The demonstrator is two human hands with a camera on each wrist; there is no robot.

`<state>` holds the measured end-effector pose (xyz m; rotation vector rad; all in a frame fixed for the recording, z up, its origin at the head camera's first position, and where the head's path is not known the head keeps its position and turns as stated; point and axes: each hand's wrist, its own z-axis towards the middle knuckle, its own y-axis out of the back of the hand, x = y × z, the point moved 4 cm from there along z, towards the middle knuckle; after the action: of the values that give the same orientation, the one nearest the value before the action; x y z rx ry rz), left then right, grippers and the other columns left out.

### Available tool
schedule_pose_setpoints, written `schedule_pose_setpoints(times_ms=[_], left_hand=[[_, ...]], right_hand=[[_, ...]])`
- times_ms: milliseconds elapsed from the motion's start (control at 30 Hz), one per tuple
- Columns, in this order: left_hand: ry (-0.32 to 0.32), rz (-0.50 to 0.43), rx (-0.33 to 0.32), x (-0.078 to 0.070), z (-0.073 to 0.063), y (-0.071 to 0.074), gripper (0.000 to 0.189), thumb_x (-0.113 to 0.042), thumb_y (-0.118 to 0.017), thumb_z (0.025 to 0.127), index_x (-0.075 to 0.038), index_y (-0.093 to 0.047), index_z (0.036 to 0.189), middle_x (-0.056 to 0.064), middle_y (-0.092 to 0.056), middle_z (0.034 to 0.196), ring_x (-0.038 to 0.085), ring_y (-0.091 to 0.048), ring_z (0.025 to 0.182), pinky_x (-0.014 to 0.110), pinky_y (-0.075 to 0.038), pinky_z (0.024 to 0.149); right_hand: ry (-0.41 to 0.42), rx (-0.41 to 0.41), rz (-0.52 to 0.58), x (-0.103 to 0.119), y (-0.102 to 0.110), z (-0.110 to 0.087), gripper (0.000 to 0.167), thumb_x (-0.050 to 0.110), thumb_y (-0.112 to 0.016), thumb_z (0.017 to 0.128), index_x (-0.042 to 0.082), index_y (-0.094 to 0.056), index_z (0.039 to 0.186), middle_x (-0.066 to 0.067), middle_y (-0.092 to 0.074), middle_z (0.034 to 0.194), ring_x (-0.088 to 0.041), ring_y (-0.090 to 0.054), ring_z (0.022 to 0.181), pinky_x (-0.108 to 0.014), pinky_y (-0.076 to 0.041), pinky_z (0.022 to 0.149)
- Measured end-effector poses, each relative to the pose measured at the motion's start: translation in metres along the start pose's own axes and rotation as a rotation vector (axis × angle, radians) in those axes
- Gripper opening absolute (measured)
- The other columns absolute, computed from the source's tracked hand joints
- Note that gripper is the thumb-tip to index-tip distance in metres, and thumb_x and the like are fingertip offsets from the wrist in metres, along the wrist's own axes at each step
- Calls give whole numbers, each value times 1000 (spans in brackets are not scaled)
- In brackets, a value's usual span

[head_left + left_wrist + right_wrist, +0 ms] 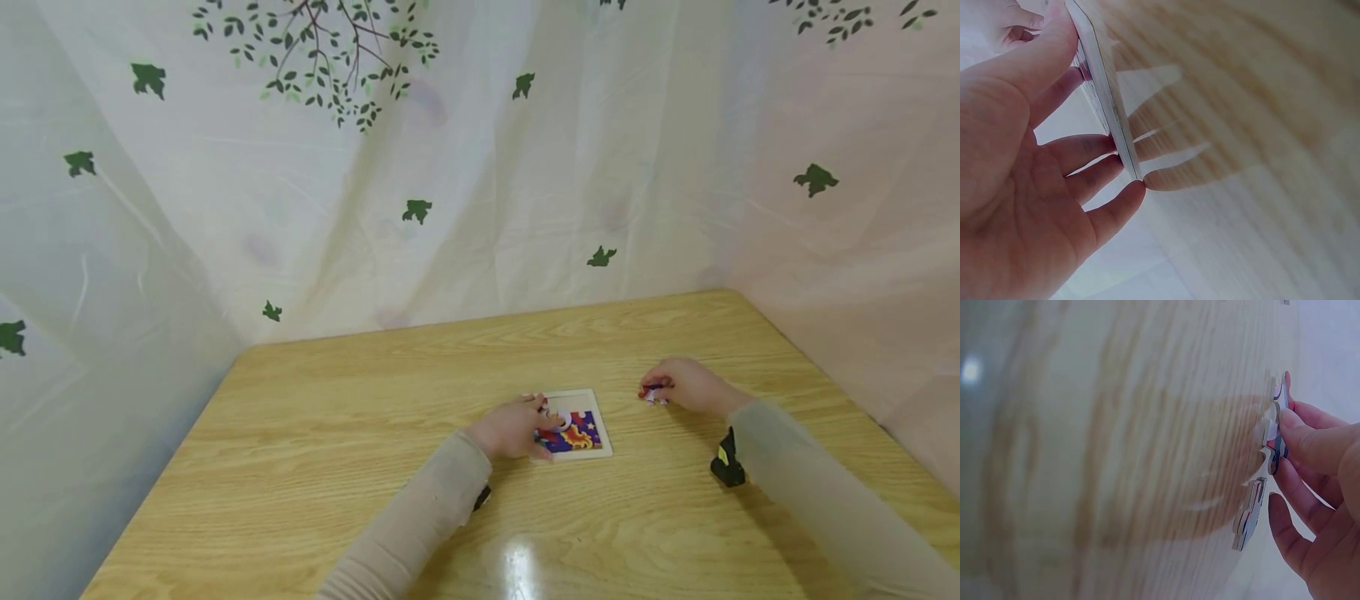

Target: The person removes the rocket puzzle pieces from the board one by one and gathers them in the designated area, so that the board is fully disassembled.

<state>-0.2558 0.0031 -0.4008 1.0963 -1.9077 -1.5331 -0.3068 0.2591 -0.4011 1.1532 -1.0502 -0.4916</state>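
Note:
A jigsaw puzzle board with a pale rim (603, 429) lies on the table, its lower part filled with a purple, orange and yellow picture. Over its left side rests my left hand (513, 427), fingers spread and fairly straight. In the left wrist view, the fingertips (1135, 187) touch the edge of the board (1107, 94). To the right of the board, my right hand (693, 386) pinches a puzzle piece (1282, 422) between thumb and fingers, close over the table. Another loose puzzle piece (1250, 515) lies just beside the right fingers.
The wooden table (360, 400) extends left and behind the board. A pale curtain (480, 167) with green leaf prints hangs along the back and both sides. A black wrist device (727, 462) sits at the right sleeve.

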Motion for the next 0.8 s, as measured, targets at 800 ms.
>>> schedule_pose_setpoints(times_ms=[800], left_hand=[[20,6,3,1,1,-1,60,-45,-65,84,-34,-45,140,12,-29,154,25,-27,142,33,-26,115]], right_hand=[[-8,-4,7,-5,-4,2,12,4,-67,85,-1,-70,95,-7,-68,87,-20,-62,82,-43,-52,75]])
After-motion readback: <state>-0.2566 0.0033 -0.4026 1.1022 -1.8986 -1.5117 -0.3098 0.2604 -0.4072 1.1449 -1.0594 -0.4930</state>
